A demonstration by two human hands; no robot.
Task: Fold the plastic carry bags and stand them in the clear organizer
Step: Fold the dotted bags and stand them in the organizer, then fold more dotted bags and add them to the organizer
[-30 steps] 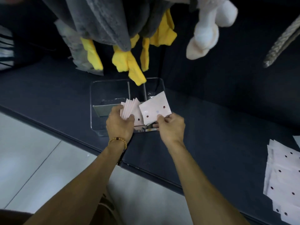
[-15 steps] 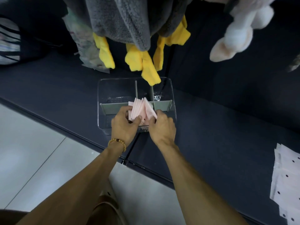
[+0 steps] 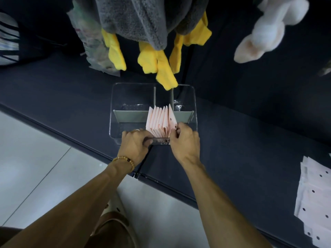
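Bags in clear organizer: pale pink, dark dots. Dividers: grey-green. Shelf under organizer: dark navy. Flat bags right of organizer: white, black dots. Above organizer: grey plush, yellow feet; white plush. Bracelet: amber beads.

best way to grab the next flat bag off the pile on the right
Pinch the top sheet of the flat bags at its free left edge, coming from the left. The sheets lie flat and overlapped on the dark counter, so only an exposed edge lifts; their right part runs out of frame.
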